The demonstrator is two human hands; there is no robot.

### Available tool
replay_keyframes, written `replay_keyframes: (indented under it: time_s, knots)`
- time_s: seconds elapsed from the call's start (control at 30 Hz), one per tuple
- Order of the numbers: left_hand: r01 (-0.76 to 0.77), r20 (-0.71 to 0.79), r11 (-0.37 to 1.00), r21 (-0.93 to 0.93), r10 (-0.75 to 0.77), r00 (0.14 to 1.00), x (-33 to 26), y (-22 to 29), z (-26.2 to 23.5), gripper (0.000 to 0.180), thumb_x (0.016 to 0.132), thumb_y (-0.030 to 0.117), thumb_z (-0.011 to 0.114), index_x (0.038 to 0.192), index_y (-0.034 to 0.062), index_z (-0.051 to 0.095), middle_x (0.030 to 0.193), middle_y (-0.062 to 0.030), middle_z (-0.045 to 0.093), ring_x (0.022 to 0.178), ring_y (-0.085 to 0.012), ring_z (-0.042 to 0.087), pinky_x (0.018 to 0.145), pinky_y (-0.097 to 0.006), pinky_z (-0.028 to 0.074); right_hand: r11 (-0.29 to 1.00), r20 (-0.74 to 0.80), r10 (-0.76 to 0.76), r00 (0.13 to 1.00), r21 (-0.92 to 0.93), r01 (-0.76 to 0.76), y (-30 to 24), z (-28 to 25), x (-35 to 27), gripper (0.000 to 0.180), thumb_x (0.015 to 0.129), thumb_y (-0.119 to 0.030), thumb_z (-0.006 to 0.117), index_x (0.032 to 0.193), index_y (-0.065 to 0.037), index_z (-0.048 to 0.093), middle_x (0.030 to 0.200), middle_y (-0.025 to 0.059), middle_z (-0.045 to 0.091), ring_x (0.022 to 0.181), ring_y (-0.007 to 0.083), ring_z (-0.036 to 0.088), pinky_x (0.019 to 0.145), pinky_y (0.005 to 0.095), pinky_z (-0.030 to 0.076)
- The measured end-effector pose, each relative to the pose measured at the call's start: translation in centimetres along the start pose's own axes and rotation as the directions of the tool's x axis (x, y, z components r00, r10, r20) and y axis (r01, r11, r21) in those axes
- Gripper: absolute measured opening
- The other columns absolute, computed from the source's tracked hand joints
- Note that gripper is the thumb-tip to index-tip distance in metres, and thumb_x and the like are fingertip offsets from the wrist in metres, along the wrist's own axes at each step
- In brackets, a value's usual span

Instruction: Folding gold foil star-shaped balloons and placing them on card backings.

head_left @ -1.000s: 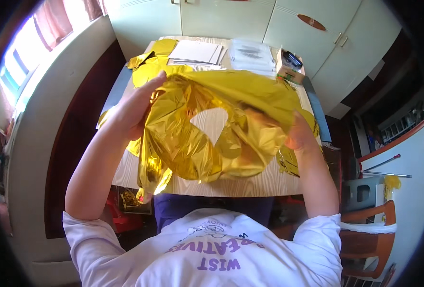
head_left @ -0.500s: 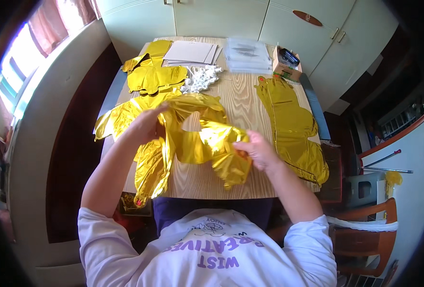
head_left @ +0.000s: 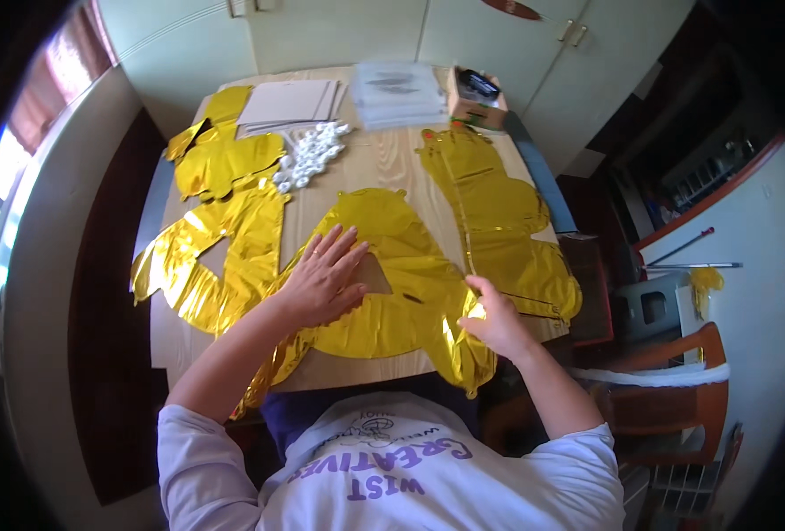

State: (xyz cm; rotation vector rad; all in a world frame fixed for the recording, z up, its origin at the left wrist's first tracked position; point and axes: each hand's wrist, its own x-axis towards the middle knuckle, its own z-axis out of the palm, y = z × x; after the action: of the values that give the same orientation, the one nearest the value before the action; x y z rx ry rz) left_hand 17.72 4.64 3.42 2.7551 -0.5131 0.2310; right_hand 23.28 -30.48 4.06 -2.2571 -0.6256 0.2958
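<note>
Balloon: gold foil balloon (head_left: 392, 283), deflated, flat on wooden table (head_left: 392, 168), near edge; long axis runs far-centre to near-right, one corner hanging off the near edge.
Left hand (head_left: 326, 279): palm down, fingers spread, pressing foil at mid-body.
Right hand (head_left: 494, 323): fingers pinched on the balloon's near-right edge, closer to the overhang.
Neighbours: more gold foil pieces (head_left: 498, 212) lie right & left; white bits (head_left: 308, 155) far-left.
Change: 0.5 s ago foil was lifted & crumpled btwn both hands; now spread flat.
</note>
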Motion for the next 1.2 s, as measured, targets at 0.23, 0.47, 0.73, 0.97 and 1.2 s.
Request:
replay_keyframes:
  time_s: [0.23,0.47,0.73,0.97,1.2]
  knots:
    - [0.101,0.062,0.995,-0.025,-0.099,0.993,2.0,2.0,2.8,0.07,0.093,0.045,0.06,0.151,0.0098,0.041,0.159,-0.0209,0.032,0.149,-0.0405,0.024,0.122,-0.054,0.017,0.991,-0.222,0.033,0.974,-0.118,-0.06,0.6,-8.0,10.3,0.021,0.084,-0.023,0.076,0.09,-0.004,0.068,0.081,0.011,0.07,0.075,0.0243,0.068,0.071,0.0351,0.053]
    - [0.084,-0.085,0.995,-0.046,-0.088,0.992,4.6,3.2,1.6,0.06,0.092,0.041,0.064,0.14,0.0061,0.052,0.152,-0.023,0.04,0.143,-0.0432,0.032,0.119,-0.054,0.023,0.964,-0.313,0.108,0.943,-0.2,-0.177,7.5,-6.7,24.6,0.033,0.081,-0.034,0.081,0.088,-0.005,0.069,0.086,0.008,0.07,0.081,0.0214,0.066,0.075,0.0355,0.052]
    - [-0.121,-0.13,0.964,-0.235,0.093,0.987,19.4,0.1,5.0,0.041,0.094,0.031,0.063,0.126,0.0067,0.061,0.137,-0.0159,0.056,0.13,-0.0338,0.051,0.115,-0.051,0.032,0.932,-0.321,0.138,0.937,-0.278,-0.232,8.3,-4.4,25.4,0.023,0.082,-0.037,0.078,0.085,-0.016,0.072,0.098,0.0091,0.066,0.097,0.0296,0.064,0.082,0.0432,0.051]
    - [-0.008,0.017,1.0,-0.009,0.008,1.0,25.1,1.5,8.4,0.046,0.094,0.04,0.061,0.129,0.011,0.059,0.131,-0.0119,0.059,0.129,-0.0278,0.052,0.12,-0.052,0.025,0.959,-0.434,-0.046,0.9,-0.272,-0.082,10.3,-4.5,24.6,0.019,0.085,-0.028,0.076,0.089,-0.011,0.07,0.091,0.0097,0.067,0.086,0.0262,0.066,0.079,0.0407,0.051]
    - [0.046,0.152,0.981,0.187,-0.075,0.986,26.3,3.3,5.6,0.061,0.093,0.063,0.051,0.121,0.0114,0.066,0.123,-0.0123,0.062,0.131,-0.0287,0.051,0.119,-0.048,0.021,0.698,-0.489,0.076,0.869,0.649,0.304,13.5,-13.7,19.5,0.011,0.098,-0.019,0.065,0.097,-0.009,0.065,0.09,-0.0041,0.061,0.084,0.006,0.055,0.077,0.0228,0.045]
